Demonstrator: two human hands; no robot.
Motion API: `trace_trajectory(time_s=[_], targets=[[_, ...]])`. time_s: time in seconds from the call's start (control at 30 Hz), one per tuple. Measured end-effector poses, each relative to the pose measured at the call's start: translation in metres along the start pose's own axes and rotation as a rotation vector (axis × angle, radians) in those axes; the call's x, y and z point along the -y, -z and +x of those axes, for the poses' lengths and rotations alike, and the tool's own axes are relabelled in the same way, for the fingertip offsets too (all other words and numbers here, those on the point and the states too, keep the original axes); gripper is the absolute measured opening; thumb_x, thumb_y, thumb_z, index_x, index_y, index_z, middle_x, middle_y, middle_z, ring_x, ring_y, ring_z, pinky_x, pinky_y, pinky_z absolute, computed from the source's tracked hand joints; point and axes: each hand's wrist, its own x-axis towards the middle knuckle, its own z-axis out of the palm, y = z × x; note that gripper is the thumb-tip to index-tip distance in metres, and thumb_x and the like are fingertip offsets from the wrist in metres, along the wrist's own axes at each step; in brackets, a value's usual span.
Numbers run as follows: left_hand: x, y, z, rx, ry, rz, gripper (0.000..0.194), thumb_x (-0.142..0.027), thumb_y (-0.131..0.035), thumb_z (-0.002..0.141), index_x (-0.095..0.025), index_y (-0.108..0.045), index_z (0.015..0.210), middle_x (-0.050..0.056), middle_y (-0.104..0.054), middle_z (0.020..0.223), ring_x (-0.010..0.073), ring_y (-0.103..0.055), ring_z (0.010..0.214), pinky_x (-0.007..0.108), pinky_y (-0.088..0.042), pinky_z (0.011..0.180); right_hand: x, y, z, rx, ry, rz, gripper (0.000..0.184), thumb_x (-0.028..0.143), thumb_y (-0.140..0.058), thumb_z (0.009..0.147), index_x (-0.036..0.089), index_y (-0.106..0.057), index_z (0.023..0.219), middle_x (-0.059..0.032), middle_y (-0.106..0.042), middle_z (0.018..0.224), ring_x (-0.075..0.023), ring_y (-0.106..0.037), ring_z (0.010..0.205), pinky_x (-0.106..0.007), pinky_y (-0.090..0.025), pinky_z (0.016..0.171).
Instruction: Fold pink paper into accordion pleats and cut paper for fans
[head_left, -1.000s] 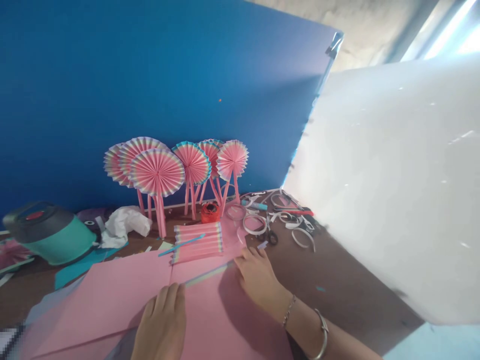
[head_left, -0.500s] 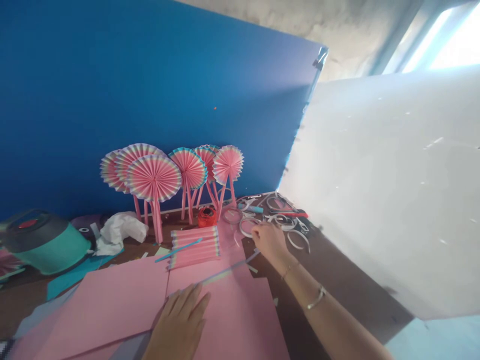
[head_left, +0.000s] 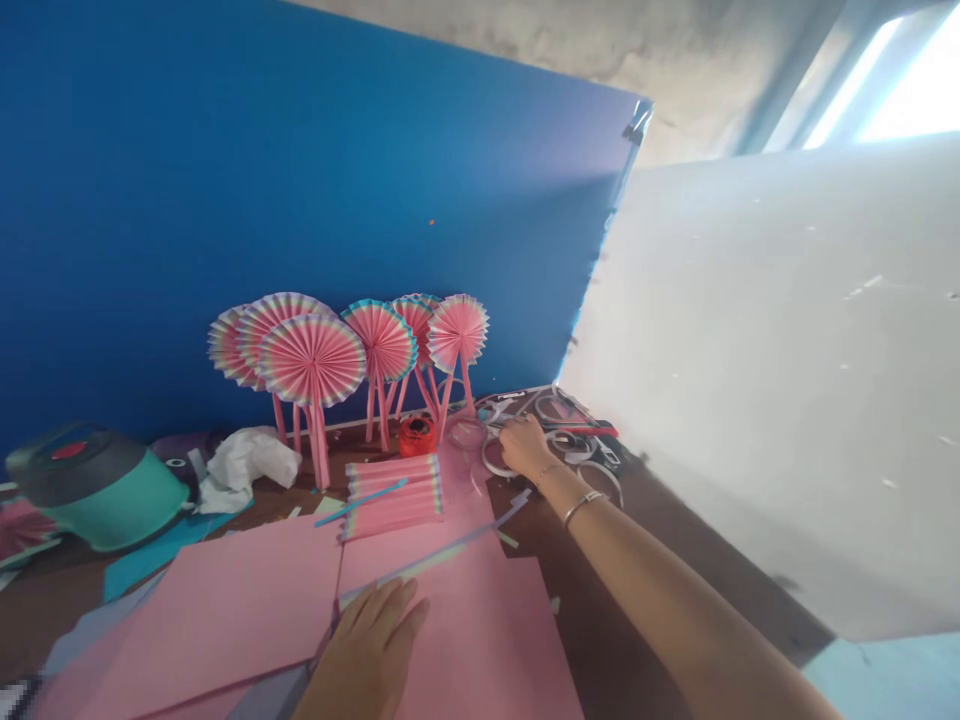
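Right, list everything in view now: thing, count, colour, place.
Paper fans: at least six, mostly pink, rear
Pleated paper: one, pink, centre
Stick: one, blue, across pleated paper
Bundle: one, red, behind pleated paper
Sheets: several, mostly pink, front
Rings: several, whitish, right rear
Container: one, teal and dark grey, left
Crumpled material: one, white, beside container
Card: one, teal, left
Table: one, brown, underneath
Panels: two, blue behind, white right
Bracelets: two, silvery, right wrist
Left hand: one, on sheets
Right hand: one, at rings, grip unclear

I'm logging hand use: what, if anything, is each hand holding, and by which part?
The left hand lies flat on pink paper, grasping nothing. The right hand is at a white ring; whether it holds anything, and where, cannot be told.
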Motion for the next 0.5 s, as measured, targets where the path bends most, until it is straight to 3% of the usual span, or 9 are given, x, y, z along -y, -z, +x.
trace_trajectory(time_s=[0.17, 0.27, 0.37, 0.5], targets=[[0.000, 0.009, 0.003, 0.022, -0.020, -0.017, 0.055, -0.006, -0.041, 0.072, -0.025, -0.050, 0.123, 0.003, -0.061, 0.120, 0.0185, -0.052, 0.110, 0.036, -0.033, 0.100, -0.009, 0.014, -0.008, -0.052, -0.135, 0.095, 0.020, 0.022, -0.051, 0.075, 0.014, -0.065, 0.087, -0.0107, -0.069, 0.085, -0.0225, -0.060, 0.084, -0.032, -0.036, 0.076], [-0.002, 0.023, 0.009, 0.058, -0.028, -0.018, 0.051, -0.007, -0.041, 0.075, -0.025, -0.051, 0.122, 0.002, -0.062, 0.118, 0.0176, -0.053, 0.108, 0.035, -0.033, 0.100, -0.007, 0.017, -0.024, -0.029, -0.176, 0.393, 0.013, 0.025, -0.053, 0.072, 0.017, -0.062, 0.077, -0.0021, -0.065, 0.072, -0.0150, -0.057, 0.067, -0.024, -0.036, 0.060], [-0.005, 0.035, 0.016, 0.134, 0.000, -0.025, 0.045, -0.006, -0.041, 0.078, -0.024, -0.054, 0.117, 0.001, -0.064, 0.114, 0.0162, -0.056, 0.104, 0.033, -0.035, 0.098, 0.005, 0.009, -0.048, 0.103, -0.122, 0.875, 0.008, 0.020, -0.052, 0.067, 0.016, -0.057, 0.062, 0.0021, -0.055, 0.057, -0.0108, -0.049, 0.056, -0.021, -0.032, 0.052], [-0.011, 0.041, 0.025, 0.241, 0.031, -0.040, 0.054, -0.002, -0.039, 0.076, -0.026, -0.054, 0.122, 0.002, -0.066, 0.111, 0.0167, -0.058, 0.102, 0.035, -0.038, 0.096, 0.022, -0.005, -0.078, 0.266, -0.091, 1.053, 0.009, 0.018, -0.048, 0.067, 0.015, -0.056, 0.066, 0.0048, -0.050, 0.053, -0.0077, -0.042, 0.048, -0.019, -0.029, 0.046]])
